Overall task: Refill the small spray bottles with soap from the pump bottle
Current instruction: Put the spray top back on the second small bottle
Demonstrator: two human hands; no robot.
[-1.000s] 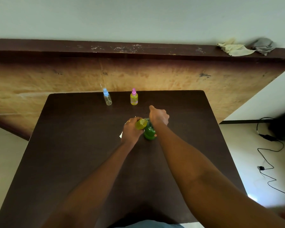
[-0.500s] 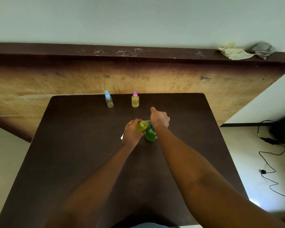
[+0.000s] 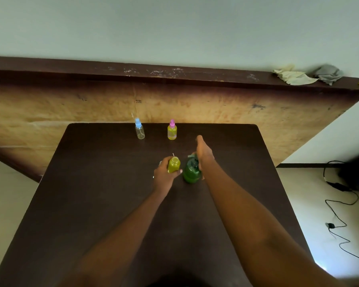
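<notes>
My left hand [image 3: 164, 175] grips a small uncapped spray bottle [image 3: 174, 164] with yellow-green liquid, its open mouth facing up. It stands just left of the green pump bottle [image 3: 192, 171], a small gap between them. My right hand [image 3: 204, 154] sits on the pump head with fingers curled over it and the thumb pointing away. The nozzle is mostly hidden under that hand. At the table's far edge stand a clear bottle with a blue spray cap [image 3: 140, 131] and a yellow-filled bottle with a pink spray cap [image 3: 172, 130].
A dark brown table [image 3: 95, 193] carries everything. A thin white tube [image 3: 173, 155] pokes out behind my left hand. Behind the table is a wooden panel with a ledge holding cloths [image 3: 294, 76]. Cables [image 3: 340, 204] lie on the floor at right.
My left hand has drawn the small open bottle leftward, away from the pump nozzle, and it now stands more upright. My right hand stays on the pump head.
</notes>
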